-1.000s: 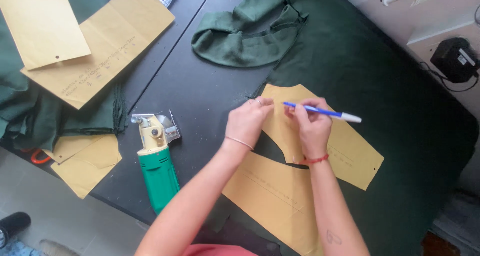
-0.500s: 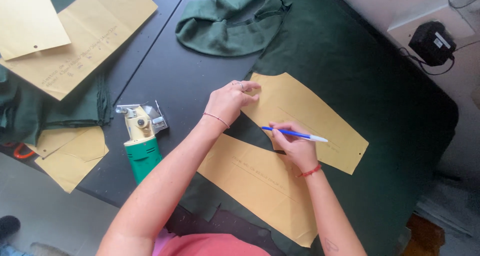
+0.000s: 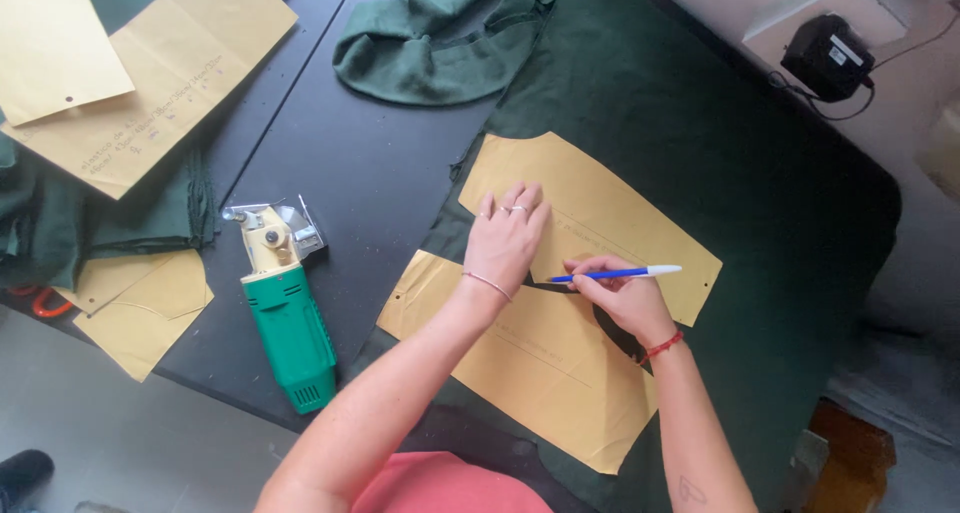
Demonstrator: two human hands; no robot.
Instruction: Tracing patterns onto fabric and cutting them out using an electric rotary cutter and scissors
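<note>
Head view, centre of frame: the left hand [image 3: 507, 238] lies flat with fingers spread on the upper paper pattern [image 3: 600, 208], pinning it to the green cloth [image 3: 700, 123]. The right hand [image 3: 620, 298] pinches a blue pen [image 3: 620, 272], tip at the pattern's lower edge.

Two tan paper pattern pieces [image 3: 600, 213] lie flat on dark green fabric [image 3: 740, 153].

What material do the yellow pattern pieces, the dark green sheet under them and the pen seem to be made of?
Pattern pieces: apparently stiff matte kraft paper; flat, crisp edges, punched holes. Green sheet: woven cloth, probably; soft and matte, with frayed edges. Pen in the right hand: likely glossy plastic, blue barrel, white cap.
</note>
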